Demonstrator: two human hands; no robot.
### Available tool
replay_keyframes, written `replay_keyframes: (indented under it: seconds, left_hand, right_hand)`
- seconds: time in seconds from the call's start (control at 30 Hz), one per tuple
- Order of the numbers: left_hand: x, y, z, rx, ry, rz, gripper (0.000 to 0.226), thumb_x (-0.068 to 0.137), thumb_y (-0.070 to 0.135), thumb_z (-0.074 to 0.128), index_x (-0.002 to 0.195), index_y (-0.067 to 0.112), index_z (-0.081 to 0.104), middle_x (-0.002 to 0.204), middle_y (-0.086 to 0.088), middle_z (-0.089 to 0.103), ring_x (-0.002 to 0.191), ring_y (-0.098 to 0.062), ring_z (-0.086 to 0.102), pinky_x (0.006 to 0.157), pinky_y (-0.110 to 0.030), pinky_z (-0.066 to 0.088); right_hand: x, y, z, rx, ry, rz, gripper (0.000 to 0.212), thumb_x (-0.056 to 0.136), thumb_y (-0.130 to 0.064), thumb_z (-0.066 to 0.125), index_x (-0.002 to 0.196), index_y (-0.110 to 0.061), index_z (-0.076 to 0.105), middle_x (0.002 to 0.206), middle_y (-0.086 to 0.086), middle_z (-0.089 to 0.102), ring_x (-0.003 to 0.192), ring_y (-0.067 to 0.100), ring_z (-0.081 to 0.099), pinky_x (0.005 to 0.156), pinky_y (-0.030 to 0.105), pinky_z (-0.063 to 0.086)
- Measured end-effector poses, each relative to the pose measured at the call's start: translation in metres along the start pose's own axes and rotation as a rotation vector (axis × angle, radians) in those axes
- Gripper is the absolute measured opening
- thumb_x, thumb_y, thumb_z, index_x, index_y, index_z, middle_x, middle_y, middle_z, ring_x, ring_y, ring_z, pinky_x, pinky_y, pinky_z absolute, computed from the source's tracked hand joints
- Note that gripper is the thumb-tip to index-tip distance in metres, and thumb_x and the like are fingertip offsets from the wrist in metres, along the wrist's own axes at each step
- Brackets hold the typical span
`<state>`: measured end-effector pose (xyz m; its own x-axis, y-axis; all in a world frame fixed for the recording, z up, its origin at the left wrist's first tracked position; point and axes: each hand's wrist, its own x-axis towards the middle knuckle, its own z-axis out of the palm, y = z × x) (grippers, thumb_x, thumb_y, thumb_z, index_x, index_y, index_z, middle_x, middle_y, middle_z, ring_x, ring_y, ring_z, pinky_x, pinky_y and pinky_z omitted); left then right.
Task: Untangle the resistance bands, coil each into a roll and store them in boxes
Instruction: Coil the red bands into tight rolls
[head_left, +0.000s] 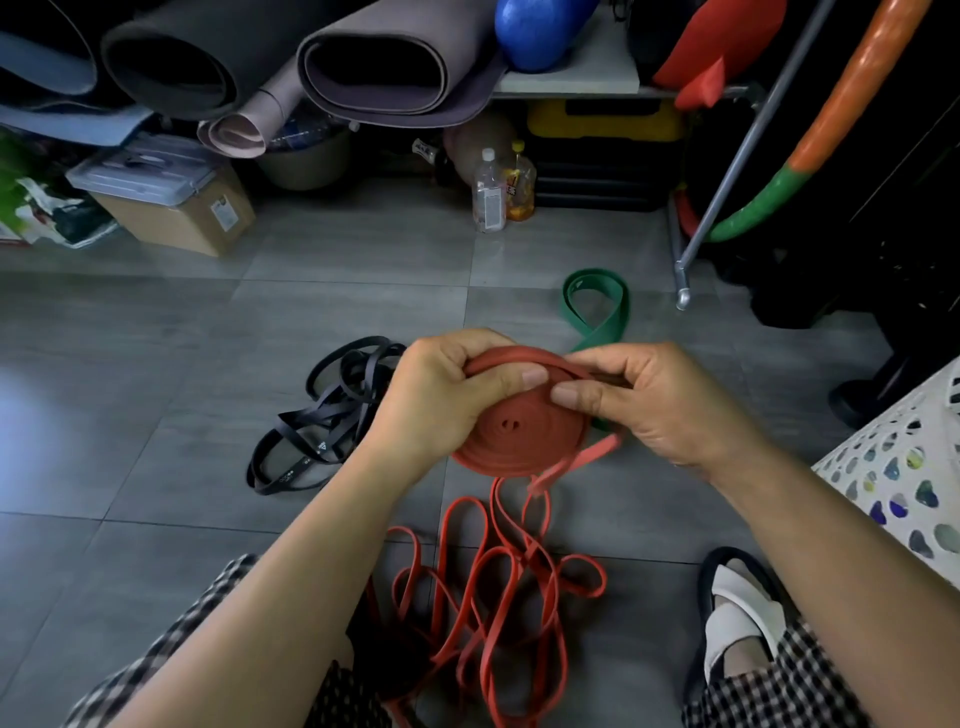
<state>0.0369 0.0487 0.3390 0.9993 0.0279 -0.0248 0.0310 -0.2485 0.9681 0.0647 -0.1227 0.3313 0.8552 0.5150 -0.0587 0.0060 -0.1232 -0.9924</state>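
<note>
A red resistance band roll (519, 436), flat and wide, is held above the floor in the middle of the view. My left hand (441, 395) grips its left side, thumb pressed on top. My right hand (649, 400) pinches the band's outer wrap at the roll's upper right edge. The loose tail of the red band (493, 587) hangs down into a tangle of loops on the floor between my knees. A black band tangle (327, 415) lies on the floor to the left. A green band (597, 312) lies looped behind the roll.
A cardboard box with a clear plastic lid (176, 208) stands at the back left. Rolled mats (363, 67) lie on a shelf above. Two bottles (501, 187) stand at the back. A white perforated basket (904, 467) is at the right, and a metal rack leg (685, 291) stands behind it.
</note>
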Motion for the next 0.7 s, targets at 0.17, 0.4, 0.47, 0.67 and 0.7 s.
replay_keyframes:
  seconds: [0.17, 0.4, 0.47, 0.67, 0.7]
  left_hand:
    - [0.004, 0.006, -0.021, -0.263, 0.202, -0.077, 0.003, 0.078, 0.014, 0.064, 0.077, 0.016, 0.065, 0.059, 0.008, 0.069, 0.058, -0.006, 0.064, 0.056, -0.019, 0.054]
    - [0.005, 0.006, -0.049, -0.421, 0.255, -0.092, 0.032, 0.066, 0.031, 0.061, 0.089, 0.009, 0.063, 0.067, 0.002, 0.071, 0.063, -0.012, 0.066, 0.058, -0.026, 0.057]
    - [0.004, 0.003, -0.055, -0.402, 0.272, -0.093, 0.033, 0.065, 0.033, 0.061, 0.089, 0.009, 0.063, 0.067, 0.002, 0.071, 0.063, -0.012, 0.066, 0.059, -0.026, 0.057]
    - [0.001, 0.001, -0.049, -0.318, 0.282, -0.108, 0.011, 0.074, 0.024, 0.063, 0.081, 0.015, 0.064, 0.06, 0.007, 0.069, 0.057, -0.006, 0.064, 0.053, -0.019, 0.054]
    - [0.001, 0.002, -0.047, -0.294, 0.285, -0.105, 0.004, 0.078, 0.02, 0.062, 0.079, 0.016, 0.064, 0.059, 0.008, 0.069, 0.056, -0.004, 0.064, 0.053, -0.018, 0.053]
  right_hand:
    - [-0.006, 0.02, -0.017, -0.214, -0.207, 0.183, 0.028, 0.074, 0.002, 0.066, 0.1, -0.006, 0.063, 0.087, -0.003, 0.067, 0.077, -0.005, 0.063, 0.076, 0.011, 0.05]
    - [-0.016, 0.031, -0.036, -0.432, -0.217, 0.215, 0.028, 0.076, 0.006, 0.066, 0.073, -0.022, 0.064, 0.073, -0.007, 0.063, 0.066, -0.008, 0.056, 0.068, 0.006, 0.043]
    - [-0.017, 0.029, -0.039, -0.432, -0.163, 0.199, 0.027, 0.075, 0.008, 0.066, 0.072, -0.019, 0.063, 0.069, -0.005, 0.062, 0.062, -0.007, 0.055, 0.064, 0.005, 0.042]
    - [-0.021, 0.029, -0.057, -0.798, 0.565, 0.166, 0.005, 0.084, -0.02, 0.063, 0.082, -0.019, 0.058, 0.062, 0.001, 0.068, 0.057, 0.024, 0.064, 0.061, 0.036, 0.052]
    - [-0.022, 0.027, -0.058, -0.981, 0.616, 0.183, 0.005, 0.088, -0.019, 0.056, 0.088, -0.015, 0.055, 0.068, 0.008, 0.067, 0.064, 0.031, 0.064, 0.065, 0.038, 0.051]
